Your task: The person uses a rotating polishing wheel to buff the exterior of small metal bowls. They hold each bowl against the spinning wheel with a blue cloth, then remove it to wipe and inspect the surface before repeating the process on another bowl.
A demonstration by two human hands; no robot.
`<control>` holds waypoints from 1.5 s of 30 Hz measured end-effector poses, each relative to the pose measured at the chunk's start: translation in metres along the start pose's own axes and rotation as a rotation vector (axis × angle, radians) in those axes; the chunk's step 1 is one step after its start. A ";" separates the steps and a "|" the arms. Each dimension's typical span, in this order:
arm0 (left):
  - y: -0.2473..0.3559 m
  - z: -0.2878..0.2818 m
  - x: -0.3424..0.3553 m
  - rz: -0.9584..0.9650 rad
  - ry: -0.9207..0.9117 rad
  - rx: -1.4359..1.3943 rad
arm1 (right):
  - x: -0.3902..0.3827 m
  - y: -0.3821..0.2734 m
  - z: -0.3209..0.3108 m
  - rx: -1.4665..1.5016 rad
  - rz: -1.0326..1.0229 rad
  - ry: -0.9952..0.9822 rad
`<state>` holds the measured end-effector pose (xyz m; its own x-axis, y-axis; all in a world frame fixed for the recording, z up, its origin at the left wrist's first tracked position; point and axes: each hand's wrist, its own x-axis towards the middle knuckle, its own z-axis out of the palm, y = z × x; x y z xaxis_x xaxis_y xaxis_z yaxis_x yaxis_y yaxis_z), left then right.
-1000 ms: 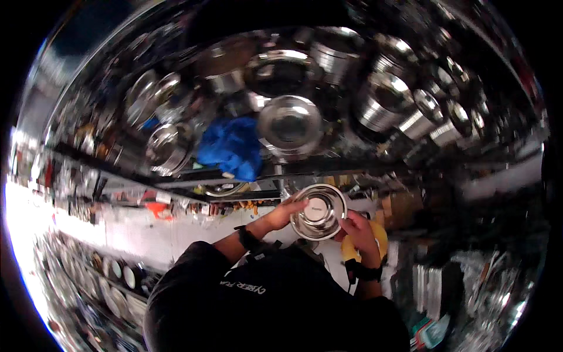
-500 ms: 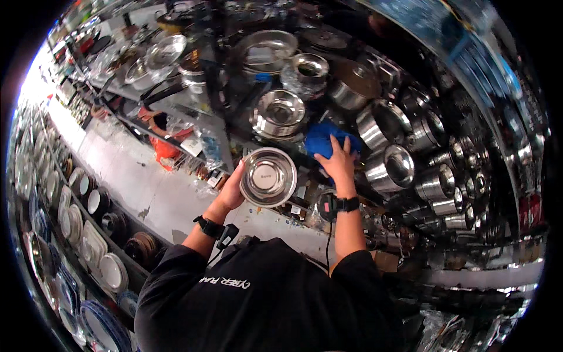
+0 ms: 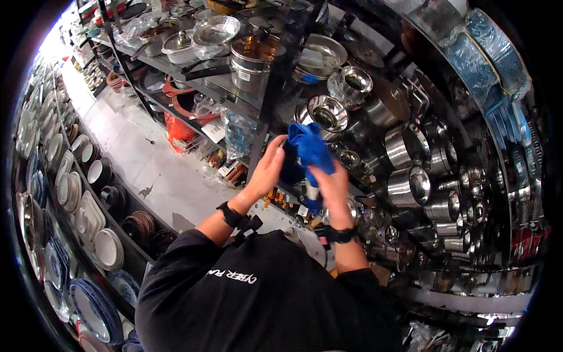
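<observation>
My right hand (image 3: 332,185), blurred by motion, grips a crumpled blue cloth (image 3: 308,144) in front of my chest. Close by on its left, my left hand (image 3: 267,171) has its fingers raised along a dark, bluish-shining shape. This looks like the steel bowl (image 3: 290,171) turned on edge, mostly hidden by the cloth and the hand. Just beyond the cloth, a stack of shiny steel bowls (image 3: 328,114) sits on the dark shelf. Both wrists wear black straps with small devices.
Steel pots (image 3: 407,185) crowd the shelf at right. A lidded pot (image 3: 249,64) and pans stand on the far-left rack. White plates (image 3: 109,249) line the left shelf beside the pale floor (image 3: 126,152). Blue wrapped packages (image 3: 498,53) hang at upper right.
The right hand has lifted the blue cloth off the shelf and brought it left to the other hand. The bowl, facing up before, is now turned and largely covered. The view has shifted.
</observation>
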<state>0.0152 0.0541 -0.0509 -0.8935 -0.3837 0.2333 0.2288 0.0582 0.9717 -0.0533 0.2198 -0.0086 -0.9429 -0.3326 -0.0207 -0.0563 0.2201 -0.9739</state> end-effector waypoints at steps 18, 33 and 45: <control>0.025 -0.049 0.008 -0.182 -0.095 -0.351 | 0.011 -0.002 0.047 -0.348 -0.645 -0.441; 0.016 -0.051 0.012 -0.122 -0.287 -0.167 | 0.001 0.003 0.024 -0.611 -0.740 -0.625; 0.022 -0.035 -0.009 -0.211 -0.154 -0.595 | 0.010 0.006 -0.003 0.426 0.062 -0.222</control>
<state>0.0417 0.0265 -0.0325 -0.9777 -0.1920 0.0847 0.1775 -0.5415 0.8217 -0.0638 0.2204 -0.0137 -0.8446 -0.5289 -0.0837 0.1809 -0.1346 -0.9743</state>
